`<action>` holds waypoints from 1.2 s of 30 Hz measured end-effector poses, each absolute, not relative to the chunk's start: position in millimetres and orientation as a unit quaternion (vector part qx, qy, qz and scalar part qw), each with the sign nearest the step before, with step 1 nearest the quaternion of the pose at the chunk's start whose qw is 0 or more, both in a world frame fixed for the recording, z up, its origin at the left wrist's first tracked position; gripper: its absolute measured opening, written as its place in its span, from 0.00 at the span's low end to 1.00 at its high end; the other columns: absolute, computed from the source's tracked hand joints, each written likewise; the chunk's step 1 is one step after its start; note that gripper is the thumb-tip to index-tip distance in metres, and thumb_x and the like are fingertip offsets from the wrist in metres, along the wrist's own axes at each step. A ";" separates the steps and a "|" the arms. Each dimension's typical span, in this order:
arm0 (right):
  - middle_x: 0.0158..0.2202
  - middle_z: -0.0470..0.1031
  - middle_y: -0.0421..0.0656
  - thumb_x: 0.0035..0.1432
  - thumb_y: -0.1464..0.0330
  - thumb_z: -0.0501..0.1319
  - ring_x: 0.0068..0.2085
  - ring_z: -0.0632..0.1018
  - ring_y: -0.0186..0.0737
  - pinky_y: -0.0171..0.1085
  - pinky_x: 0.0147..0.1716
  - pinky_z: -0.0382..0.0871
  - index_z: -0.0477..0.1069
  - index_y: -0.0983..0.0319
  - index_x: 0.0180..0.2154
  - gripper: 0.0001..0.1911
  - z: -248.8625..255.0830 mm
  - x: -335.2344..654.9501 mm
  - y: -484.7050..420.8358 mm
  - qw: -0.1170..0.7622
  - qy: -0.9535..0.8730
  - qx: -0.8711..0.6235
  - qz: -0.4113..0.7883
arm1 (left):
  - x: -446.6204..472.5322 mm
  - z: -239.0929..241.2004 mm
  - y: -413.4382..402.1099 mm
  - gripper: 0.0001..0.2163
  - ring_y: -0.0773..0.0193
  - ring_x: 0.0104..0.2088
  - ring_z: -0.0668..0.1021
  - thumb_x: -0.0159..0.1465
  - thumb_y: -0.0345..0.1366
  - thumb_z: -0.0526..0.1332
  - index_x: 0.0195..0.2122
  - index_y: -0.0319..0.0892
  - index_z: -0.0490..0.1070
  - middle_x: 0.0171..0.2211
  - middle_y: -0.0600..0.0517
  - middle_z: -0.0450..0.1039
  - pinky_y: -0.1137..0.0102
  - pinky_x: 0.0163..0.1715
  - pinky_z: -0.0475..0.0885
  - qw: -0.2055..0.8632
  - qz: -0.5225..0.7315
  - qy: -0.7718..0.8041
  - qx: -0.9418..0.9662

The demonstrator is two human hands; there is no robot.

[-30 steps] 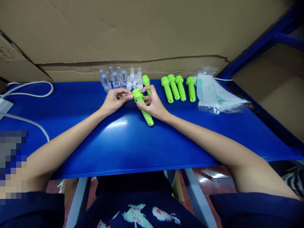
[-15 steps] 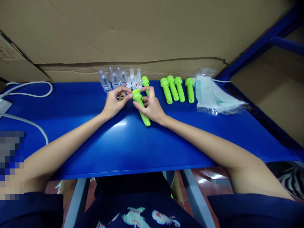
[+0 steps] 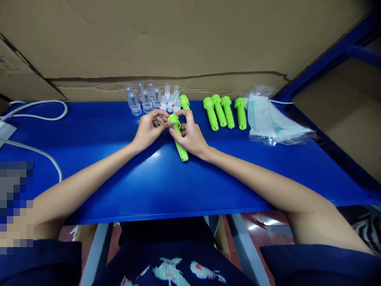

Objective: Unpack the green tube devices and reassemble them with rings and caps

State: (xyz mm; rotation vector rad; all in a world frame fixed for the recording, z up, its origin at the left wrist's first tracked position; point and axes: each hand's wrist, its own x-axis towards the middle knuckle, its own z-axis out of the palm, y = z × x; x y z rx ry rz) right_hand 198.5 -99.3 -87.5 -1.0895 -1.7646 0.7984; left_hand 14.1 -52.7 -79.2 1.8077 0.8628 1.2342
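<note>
A lime-green torch-shaped plastic handle leans between my hands, its wide head up and its narrow end toward me. My right hand is closed around its upper part, with the thumb across the near side. At the head's left rim, my left hand is closed with its thumb against the handle. A bit of yellow-green shows under the curled left fingers; what it is I cannot make out. Just behind the hands stand clear domed plastic covers and smaller clear domes with white bases. Another green handle is partly hidden behind my right hand.
Several more green handles lie to the right on the blue table. Beyond them is a pile of clear plastic bags. A white cable loops at the left, and a cardboard wall closes off the back.
Both hands still hold the handle at nearly the same spot. The left fingers have shifted slightly at its head, and the whole view has moved a little.
</note>
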 end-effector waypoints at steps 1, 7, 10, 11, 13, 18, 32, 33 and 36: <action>0.28 0.72 0.35 0.66 0.57 0.64 0.25 0.75 0.39 0.39 0.26 0.69 0.52 0.55 0.55 0.26 -87.2 198.2 -99.9 0.445 -0.711 -0.438 0.324 | 13.6 -78.7 -52.5 0.24 0.67 0.32 0.77 0.54 0.54 0.78 0.40 0.40 0.77 0.35 0.51 0.78 0.73 0.32 0.68 0.385 0.481 0.338 0.712; 0.27 0.70 0.33 0.66 0.58 0.64 0.24 0.74 0.37 0.38 0.25 0.67 0.53 0.56 0.55 0.24 -87.5 198.1 -101.3 0.447 -0.710 -0.441 0.319 | 12.5 -77.8 -53.0 0.22 0.66 0.33 0.77 0.59 0.54 0.75 0.41 0.39 0.79 0.35 0.49 0.80 0.72 0.32 0.68 0.346 0.476 0.337 0.735; 0.26 0.69 0.32 0.68 0.58 0.62 0.23 0.74 0.37 0.38 0.24 0.67 0.53 0.57 0.55 0.23 -89.1 198.2 -100.6 0.444 -0.717 -0.438 0.311 | 14.0 -79.7 -54.4 0.20 0.66 0.32 0.77 0.63 0.53 0.72 0.38 0.38 0.82 0.34 0.48 0.81 0.71 0.34 0.69 0.278 0.495 0.336 0.751; 0.26 0.69 0.32 0.68 0.59 0.61 0.23 0.74 0.37 0.37 0.24 0.66 0.52 0.57 0.56 0.23 -89.8 198.1 -100.2 0.444 -0.719 -0.437 0.308 | 14.7 -80.4 -55.0 0.19 0.66 0.32 0.77 0.64 0.53 0.71 0.37 0.39 0.82 0.34 0.48 0.81 0.70 0.35 0.69 0.252 0.503 0.335 0.756; 0.26 0.70 0.31 0.68 0.60 0.61 0.23 0.74 0.37 0.37 0.24 0.66 0.52 0.57 0.56 0.23 -91.0 198.0 -99.4 0.445 -0.720 -0.437 0.303 | 16.2 -81.6 -56.4 0.19 0.65 0.33 0.78 0.66 0.53 0.70 0.35 0.39 0.83 0.32 0.47 0.81 0.69 0.37 0.70 0.214 0.511 0.332 0.763; 0.26 0.71 0.32 0.69 0.59 0.61 0.24 0.75 0.36 0.37 0.24 0.65 0.51 0.57 0.56 0.23 -91.5 198.2 -99.2 0.445 -0.723 -0.435 0.301 | 18.6 -78.5 -61.9 0.21 0.66 0.32 0.77 0.64 0.55 0.70 0.37 0.38 0.84 0.32 0.47 0.81 0.70 0.37 0.71 0.227 0.513 0.343 0.753; 0.22 0.63 0.27 0.65 0.64 0.61 0.20 0.69 0.33 0.34 0.23 0.58 0.53 0.58 0.57 0.24 -94.1 199.4 -97.8 0.422 -0.730 -0.417 0.339 | -0.5 -48.9 -38.7 0.20 0.69 0.27 0.74 0.62 0.51 0.71 0.35 0.36 0.79 0.28 0.50 0.77 0.73 0.31 0.68 0.317 0.343 0.360 0.808; 0.22 0.62 0.27 0.64 0.64 0.61 0.20 0.69 0.32 0.33 0.23 0.58 0.54 0.58 0.57 0.24 -93.8 199.4 -97.5 0.418 -0.733 -0.414 0.341 | -2.5 -45.1 -37.4 0.17 0.69 0.27 0.74 0.63 0.48 0.70 0.35 0.36 0.79 0.28 0.50 0.78 0.73 0.31 0.68 0.285 0.320 0.361 0.828; 0.22 0.62 0.27 0.64 0.65 0.61 0.20 0.68 0.32 0.33 0.24 0.58 0.54 0.59 0.57 0.24 -92.4 199.0 -96.7 0.407 -0.743 -0.406 0.343 | -7.3 -35.9 -35.8 0.09 0.68 0.29 0.76 0.65 0.39 0.66 0.36 0.37 0.79 0.30 0.51 0.79 0.72 0.35 0.70 0.186 0.254 0.359 0.879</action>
